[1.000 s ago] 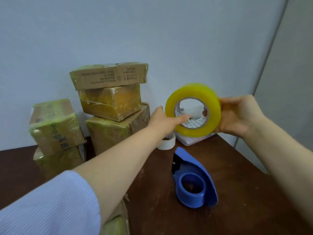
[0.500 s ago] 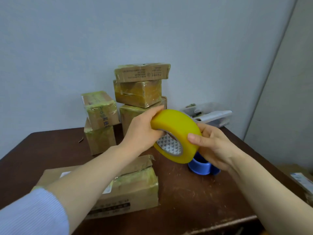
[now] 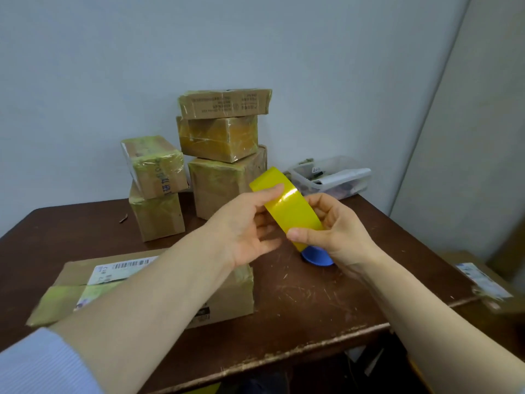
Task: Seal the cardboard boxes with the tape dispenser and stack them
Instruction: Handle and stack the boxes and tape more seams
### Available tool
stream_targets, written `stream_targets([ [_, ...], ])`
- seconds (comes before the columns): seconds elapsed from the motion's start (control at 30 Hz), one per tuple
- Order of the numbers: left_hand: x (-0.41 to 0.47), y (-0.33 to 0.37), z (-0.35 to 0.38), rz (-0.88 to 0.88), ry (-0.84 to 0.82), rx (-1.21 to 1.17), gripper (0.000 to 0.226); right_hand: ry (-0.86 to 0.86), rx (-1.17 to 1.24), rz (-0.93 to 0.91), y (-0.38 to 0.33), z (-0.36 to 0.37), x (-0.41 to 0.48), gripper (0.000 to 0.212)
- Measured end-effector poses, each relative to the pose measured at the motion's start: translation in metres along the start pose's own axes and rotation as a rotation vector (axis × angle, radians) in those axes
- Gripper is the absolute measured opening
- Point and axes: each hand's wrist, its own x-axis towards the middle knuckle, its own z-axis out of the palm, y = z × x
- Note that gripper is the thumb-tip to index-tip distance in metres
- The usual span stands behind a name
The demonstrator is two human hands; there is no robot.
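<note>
Setting: dark brown scratched table (image 3: pixel 298 302) against a pale blue-grey wall (image 3: pixel 255 38), seen from the head camera.
Task's thing: yellow tape roll (image 3: pixel 287 209), held in the air over the middle of the table, just above the blue tape dispenser (image 3: pixel 316 257).
Change: a second ago the roll was raised face-on, with its core hole toward the camera. It is now lower, nearer and turned edge-on, so only the glossy outer band shows.
Meaning: the roll is not yet on the dispenser. I take this turning as a search for the loose end or lining up to load it, so sealing has not begun.
Pointing: the band runs diagonally, upper left and far to lower right and near. The core axis lies across that, between the two palms.
Left hand (image 3: pixel 247 228): thumb on the roll's upper rim, fingers under its side, holding it.
Right hand (image 3: pixel 338 231): thumb across the band, fingers curled behind, gripping it.
Dispenser: mostly hidden behind the roll and right hand.
Nearby: large labelled cardboard box (image 3: pixel 227 297) lies under the left forearm.
Farther: stack of three taped boxes (image 3: pixel 224 137) and stack of two taped boxes (image 3: pixel 154 177) stand by the wall, with a clear plastic container (image 3: pixel 332 177) to their right.
</note>
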Motion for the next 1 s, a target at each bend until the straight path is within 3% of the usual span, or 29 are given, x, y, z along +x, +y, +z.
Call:
stream_targets([
  [0.07,0.006,0.0,0.006,0.032,0.026,0.058,0.026,0.002,0.052,0.032,0.004,-0.017,0.005,0.027],
  [0.13,0.013,-0.001,0.008,0.072,0.05,0.132,0.03,0.176,0.043,0.058,0.01,-0.044,0.011,0.02],
  [0.17,0.018,-0.001,0.007,0.097,0.067,0.203,0.031,0.278,-0.078,0.089,0.014,-0.059,0.014,0.018],
  [0.2,0.023,-0.002,0.006,0.122,0.082,0.293,0.03,0.334,-0.301,0.141,0.018,-0.073,0.016,0.023],
  [0.27,0.034,-0.006,0.003,0.151,0.096,0.506,0.025,0.262,-0.735,0.307,0.032,-0.094,0.02,0.059],
  [0.33,0.047,-0.011,0.002,0.179,0.093,0.752,0.025,0.133,-0.884,0.448,0.047,-0.103,0.022,0.094],
  [0.4,0.059,-0.017,0.003,0.212,0.082,0.968,0.038,0.043,-0.933,0.467,0.058,-0.104,0.024,0.103],
  [0.63,0.084,-0.027,0.017,0.307,-0.015,1.746,0.055,0.08,-1.125,0.286,0.068,-0.106,0.02,0.041],
  [0.8,0.094,-0.039,0.024,0.299,-0.164,2.025,0.055,0.121,-1.083,0.291,0.075,-0.108,0.017,0.046],
  [1.0,0.105,-0.045,0.029,0.296,-0.237,2.122,0.058,0.216,-0.928,0.249,0.078,-0.113,0.02,0.043],
])
